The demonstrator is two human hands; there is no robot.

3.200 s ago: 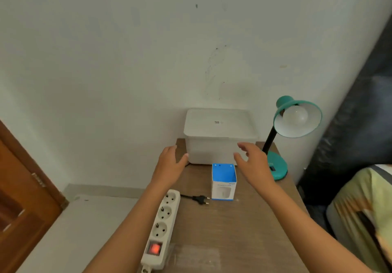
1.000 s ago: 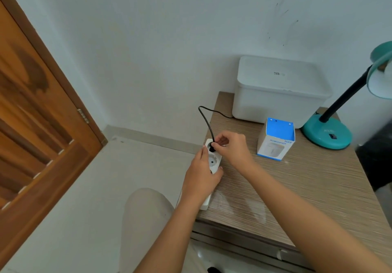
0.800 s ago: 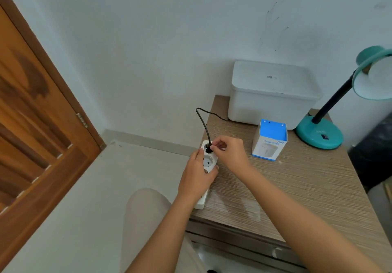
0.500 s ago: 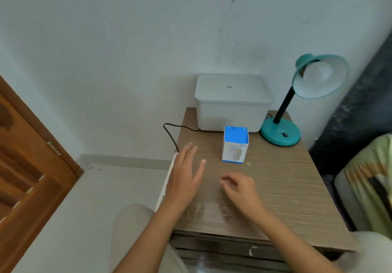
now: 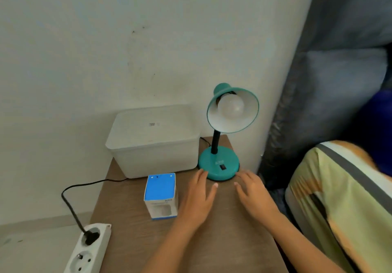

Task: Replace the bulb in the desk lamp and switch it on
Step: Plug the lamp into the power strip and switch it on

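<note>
Here, both my hands hover open and empty over the wooden table (image 5: 222, 241), palms down, fingers spread; my left hand (image 5: 198, 196) has its fingertips just short of the lamp's base, my right hand (image 5: 253, 192) sits beside the base's right edge; neither grips anything.

What could go wrong, as I judge it: the plug (image 5: 91, 235) is seated in the white power strip (image 5: 87, 249) at the table's left edge, so the socket may be live while I unscrew the bulb; the rocker switch (image 5: 222, 167) on the base lies right under my reach, and a stray finger could flip it; the shade stands on a thin black neck, so a twist on the bulb without a steadying hand could tip the lamp toward the edge.

The desk lamp (image 5: 219, 162) stands at the table's back right corner, just beside a lidded white plastic box (image 5: 152, 143); it is teal, with a round base and a shade tilted toward me; a frosted white bulb (image 5: 230, 106) sits inside, unlit. A small blue-topped carton (image 5: 160, 196) stands upright left of my left hand.
</note>
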